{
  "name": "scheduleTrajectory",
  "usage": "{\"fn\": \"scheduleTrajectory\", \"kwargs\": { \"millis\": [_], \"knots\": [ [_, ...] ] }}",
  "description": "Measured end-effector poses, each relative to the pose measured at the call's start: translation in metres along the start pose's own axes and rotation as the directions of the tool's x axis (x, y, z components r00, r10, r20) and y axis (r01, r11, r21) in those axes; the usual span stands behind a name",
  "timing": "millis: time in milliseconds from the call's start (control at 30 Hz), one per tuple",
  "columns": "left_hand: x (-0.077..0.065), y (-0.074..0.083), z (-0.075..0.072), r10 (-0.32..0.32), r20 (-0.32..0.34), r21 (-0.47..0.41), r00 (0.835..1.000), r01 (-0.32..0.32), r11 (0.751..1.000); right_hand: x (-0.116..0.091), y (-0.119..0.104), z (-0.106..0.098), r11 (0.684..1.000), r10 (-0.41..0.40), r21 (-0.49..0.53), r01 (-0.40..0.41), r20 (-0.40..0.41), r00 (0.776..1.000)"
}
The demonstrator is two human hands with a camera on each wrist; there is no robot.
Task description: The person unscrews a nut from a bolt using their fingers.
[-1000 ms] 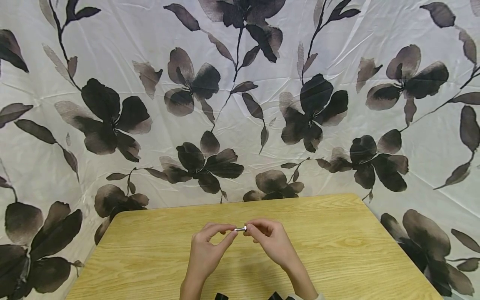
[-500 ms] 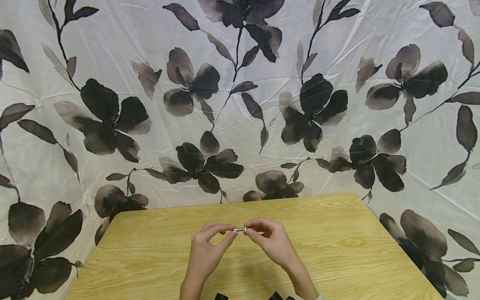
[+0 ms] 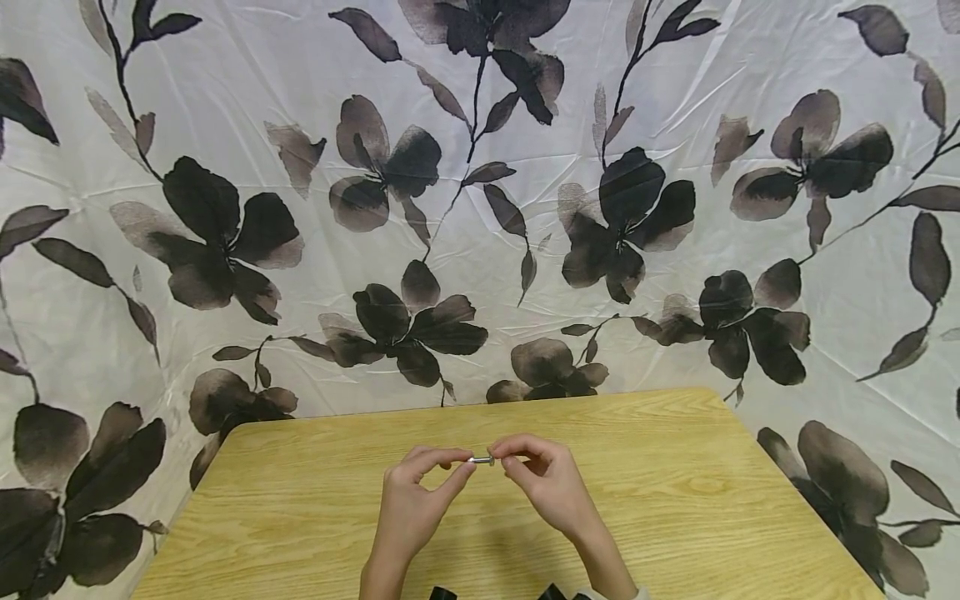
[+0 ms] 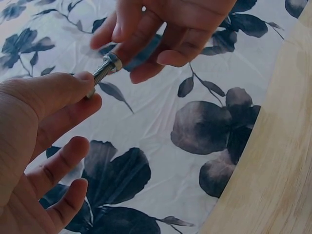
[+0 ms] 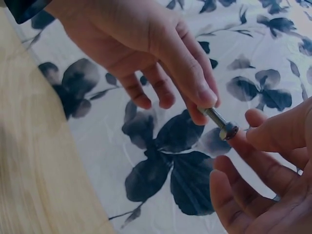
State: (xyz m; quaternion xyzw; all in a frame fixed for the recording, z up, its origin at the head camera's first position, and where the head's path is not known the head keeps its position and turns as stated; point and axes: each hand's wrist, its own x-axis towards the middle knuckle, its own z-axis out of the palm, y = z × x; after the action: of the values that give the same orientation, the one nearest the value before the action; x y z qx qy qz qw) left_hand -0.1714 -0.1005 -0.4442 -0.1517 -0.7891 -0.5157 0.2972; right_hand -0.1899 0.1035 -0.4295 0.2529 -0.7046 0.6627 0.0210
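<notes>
Between both hands, above the table, a small silver bolt [image 4: 102, 72] lies roughly level in the head view. My left hand [image 3: 412, 493] pinches one end of it between thumb and index finger; those fingertips partly hide that end. A hex nut [image 5: 228, 130] sits at the bolt's other end, with thread showing between it and the left fingertips. My right hand [image 3: 551, 487] is at the nut: its index fingertip is right against it, while the thumb [image 5: 261, 132] stands apart. The other right fingers are loosely bent.
Beneath the hands is a light wood-grain table [image 3: 300, 483] with rounded far corners. A white cloth [image 3: 525, 275] with dark flowers hangs behind and beside it. Black objects [image 3: 442, 592] poke in at the bottom edge by the wrists.
The right thumb and index finger held the nut, then shifted over it; now the thumb has drawn back from it to the right. The left hand and bolt stay nearly still.
</notes>
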Motion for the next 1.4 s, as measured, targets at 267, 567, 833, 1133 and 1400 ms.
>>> {"fn": "scheduleTrajectory", "kwargs": {
  "millis": [267, 567, 833, 1133, 1400],
  "knots": [
    [0.0004, 0.0004, -0.0003, -0.015, -0.001, 0.003, 1.0, 0.015, 1.0, 0.0024, -0.0016, 0.0007, 0.999, 0.037, -0.021, -0.038, -0.04, 0.999],
    [0.0013, 0.0012, -0.0012, -0.038, 0.01, -0.02, 0.999, 0.038, 0.999, 0.0034, -0.001, 0.0011, 0.97, 0.228, -0.078, -0.23, -0.036, 0.973],
    [0.0025, 0.0016, -0.0026, -0.026, 0.02, -0.045, 0.999, 0.027, 0.999, 0.0038, 0.0006, 0.0, 0.979, 0.193, -0.073, -0.193, -0.005, 0.981],
    [0.0029, 0.0002, -0.0029, -0.057, 0.022, -0.057, 0.998, 0.058, 0.997, 0.0045, -0.0013, 0.0009, 0.988, 0.148, -0.048, -0.148, -0.001, 0.989],
    [0.0038, -0.0003, -0.0026, -0.045, 0.017, -0.042, 0.999, 0.045, 0.998, 0.0045, -0.0006, 0.0014, 0.994, 0.104, -0.024, -0.104, -0.006, 0.995]
  ]
}}
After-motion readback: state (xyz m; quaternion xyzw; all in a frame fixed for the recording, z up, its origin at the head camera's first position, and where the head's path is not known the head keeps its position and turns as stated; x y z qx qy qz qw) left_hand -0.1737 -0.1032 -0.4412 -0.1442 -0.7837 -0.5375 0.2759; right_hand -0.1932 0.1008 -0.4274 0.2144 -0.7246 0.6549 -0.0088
